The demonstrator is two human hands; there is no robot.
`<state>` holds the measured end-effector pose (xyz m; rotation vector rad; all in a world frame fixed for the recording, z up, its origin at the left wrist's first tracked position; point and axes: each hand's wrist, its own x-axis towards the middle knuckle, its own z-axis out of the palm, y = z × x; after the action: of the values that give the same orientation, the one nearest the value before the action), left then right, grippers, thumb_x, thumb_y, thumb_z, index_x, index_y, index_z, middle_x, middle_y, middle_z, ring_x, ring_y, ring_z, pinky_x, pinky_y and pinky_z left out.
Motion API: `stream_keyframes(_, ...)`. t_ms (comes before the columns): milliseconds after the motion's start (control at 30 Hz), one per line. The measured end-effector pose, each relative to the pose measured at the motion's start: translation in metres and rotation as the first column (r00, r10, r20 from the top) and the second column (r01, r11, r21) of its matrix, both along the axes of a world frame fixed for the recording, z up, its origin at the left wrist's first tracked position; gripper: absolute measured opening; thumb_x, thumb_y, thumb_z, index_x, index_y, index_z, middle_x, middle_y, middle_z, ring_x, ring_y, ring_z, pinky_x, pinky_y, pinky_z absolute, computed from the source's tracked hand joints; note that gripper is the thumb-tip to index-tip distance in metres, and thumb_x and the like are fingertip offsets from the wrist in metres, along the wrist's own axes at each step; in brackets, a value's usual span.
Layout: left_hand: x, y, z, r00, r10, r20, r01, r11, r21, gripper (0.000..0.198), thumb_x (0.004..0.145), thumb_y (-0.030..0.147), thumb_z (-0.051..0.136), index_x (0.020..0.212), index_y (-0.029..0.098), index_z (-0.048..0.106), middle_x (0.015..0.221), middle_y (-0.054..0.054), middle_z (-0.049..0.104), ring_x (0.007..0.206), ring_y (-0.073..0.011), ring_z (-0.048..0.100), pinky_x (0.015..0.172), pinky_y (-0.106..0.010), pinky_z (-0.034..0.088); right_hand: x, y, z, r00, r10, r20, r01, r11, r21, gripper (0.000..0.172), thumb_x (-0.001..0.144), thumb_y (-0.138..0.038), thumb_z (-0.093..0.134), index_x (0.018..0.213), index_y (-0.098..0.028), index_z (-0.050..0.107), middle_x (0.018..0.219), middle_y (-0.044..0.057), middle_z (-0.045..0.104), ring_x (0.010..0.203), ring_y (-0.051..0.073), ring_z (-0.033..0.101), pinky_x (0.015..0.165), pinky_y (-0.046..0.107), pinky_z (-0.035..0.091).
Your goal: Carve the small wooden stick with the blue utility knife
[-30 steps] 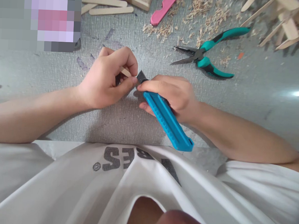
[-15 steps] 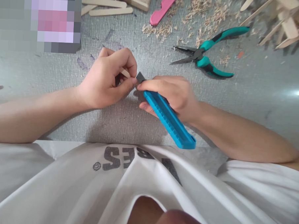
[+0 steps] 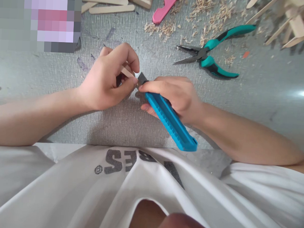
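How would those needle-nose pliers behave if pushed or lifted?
The needle-nose pliers likely feel heavy for their size, given metallic jaws. The spread handles might swing together when gripped. Splayed flat, the pliers seem unlikely to roll.

The utility knife (image 3: 170, 121) in the right hand (image 3: 176, 98) is blue — its blade (image 3: 142, 77), dark grey. The wooden stick (image 3: 127, 72) in the left hand (image 3: 106, 81) is pale tan. Beyond the right-hand grip, the pliers (image 3: 203, 54) are teal and black — shavings (image 3: 219, 17) past them, light tan. The tabletop (image 3: 149, 53) beneath both grips is grey, finely streaked; the shirt (image 3: 88, 198) on their near side, white with dark grey lettering (image 3: 114, 161).
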<state>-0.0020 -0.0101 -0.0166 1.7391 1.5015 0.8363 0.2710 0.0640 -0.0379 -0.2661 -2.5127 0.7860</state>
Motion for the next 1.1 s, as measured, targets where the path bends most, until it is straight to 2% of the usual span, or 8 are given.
stream_keyframes(100,0.0011,0.0003,0.0006,0.999,0.007,0.052,-0.005,0.999,-0.031,0.024,0.100,0.053,0.073,0.110,0.034,0.063,0.081,0.000,0.077,0.073,-0.0188,0.063,0.096,-0.049,0.062,0.0002,-0.0001,-0.0001,1.000,0.009,-0.007,-0.009,1.000,0.007,0.042,0.121,-0.055,0.071,0.150,-0.023,0.072,0.102,-0.001,0.079,0.083,0.010,0.068,0.081,0.026,0.050)
stream_keyframes(167,0.0008,0.0002,0.0010,0.999,0.003,0.050,-0.001,0.999,-0.041,0.025,0.101,0.054,0.073,0.110,0.034,0.062,0.081,0.000,0.075,0.072,-0.0187,0.061,0.094,-0.048,0.061,0.0005,-0.0002,-0.0002,1.000,0.010,0.003,-0.010,1.000,0.008,0.042,0.121,-0.054,0.071,0.151,-0.024,0.071,0.103,-0.001,0.079,0.085,0.010,0.068,0.082,0.026,0.050)
stream_keyframes(267,-0.0005,-0.0001,0.0006,1.000,0.001,0.022,0.000,0.999,-0.032,0.024,0.102,0.053,0.072,0.109,0.033,0.062,0.081,0.000,0.073,0.072,-0.0181,0.058,0.099,-0.049,0.062,0.0005,-0.0002,0.0001,1.000,0.004,0.014,-0.004,1.000,0.012,0.041,0.121,-0.053,0.072,0.151,-0.025,0.071,0.102,-0.001,0.078,0.084,0.011,0.067,0.081,0.027,0.050)
stream_keyframes(433,-0.0022,0.0010,-0.0047,0.998,-0.027,-0.064,0.027,1.000,0.002,0.019,0.100,0.047,0.069,0.101,0.030,0.061,0.082,0.001,0.073,0.076,-0.0165,0.060,0.119,-0.055,0.061,-0.0008,-0.0001,0.0025,1.000,0.013,-0.018,-0.013,0.999,0.044,0.038,0.120,-0.050,0.073,0.147,-0.023,0.071,0.099,-0.001,0.077,0.083,0.011,0.067,0.079,0.027,0.050)
stream_keyframes(633,-0.0036,0.0010,-0.0087,0.998,-0.035,-0.055,0.035,0.999,0.005,0.023,0.102,0.051,0.069,0.103,0.030,0.061,0.085,0.000,0.071,0.081,-0.0188,0.065,0.126,-0.060,0.059,0.0004,0.0000,0.0025,1.000,0.008,0.019,-0.009,0.998,0.058,0.039,0.121,-0.051,0.071,0.149,-0.024,0.070,0.102,0.000,0.078,0.086,0.012,0.071,0.081,0.028,0.053)
stream_keyframes(800,-0.0047,-0.0005,-0.0060,0.997,-0.046,-0.069,0.047,0.999,0.018,0.036,0.107,0.060,0.068,0.093,0.028,0.060,0.082,0.000,0.073,0.081,-0.0182,0.064,0.126,-0.059,0.061,0.0013,0.0009,-0.0004,0.999,0.020,0.038,-0.022,0.999,0.047,0.041,0.121,-0.052,0.070,0.152,-0.024,0.071,0.103,0.001,0.079,0.087,0.012,0.071,0.081,0.029,0.052)
stream_keyframes(1100,-0.0029,0.0014,-0.0088,0.999,-0.027,-0.043,0.027,0.999,0.021,0.030,0.104,0.062,0.067,0.105,0.032,0.064,0.080,0.001,0.070,0.079,-0.0194,0.061,0.122,-0.058,0.059,-0.0016,0.0022,0.0001,0.999,0.028,-0.020,-0.026,0.997,0.075,0.040,0.121,-0.050,0.072,0.147,-0.020,0.073,0.105,0.001,0.082,0.087,0.010,0.071,0.082,0.026,0.052)
